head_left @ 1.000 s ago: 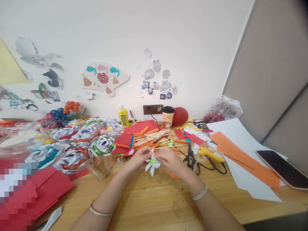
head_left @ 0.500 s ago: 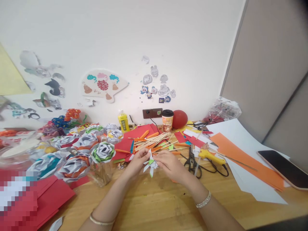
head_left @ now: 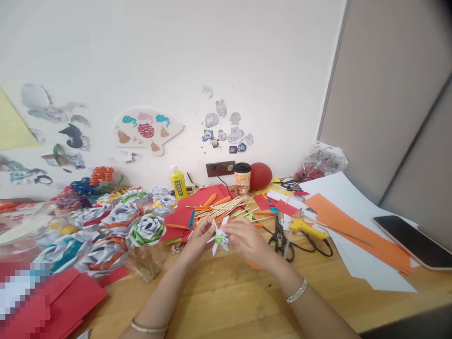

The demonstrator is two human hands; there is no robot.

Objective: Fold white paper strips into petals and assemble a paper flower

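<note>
Head view: we hold a small white-and-green paper flower [head_left: 219,238] above the near part of the desk [head_left: 219,306], between our two hands. Our left hand [head_left: 196,241] has thumb and fingers pinched together on the flower's left edge, probably to steady it. Our right hand [head_left: 249,241] curls in from the other side, its fingers nearly closed on the right-hand petals; how firmly they press, we cannot tell. Held out past our wrists, its pointed petals are likely easier for us to see.

Black scissors [head_left: 280,238] and a yellow glue gun [head_left: 310,229] lie just beyond our right hand, presumably to be within its reach. Thin sticks [head_left: 226,207] are heaped behind the flower. To our left, a green-and-white paper rose [head_left: 147,229] appears to stand in a clear cup [head_left: 145,267], which would spare its folds from crushing. Orange paper [head_left: 384,249] rests on white sheets [head_left: 367,269] far to our right, perhaps stacked flat against creasing.
</note>
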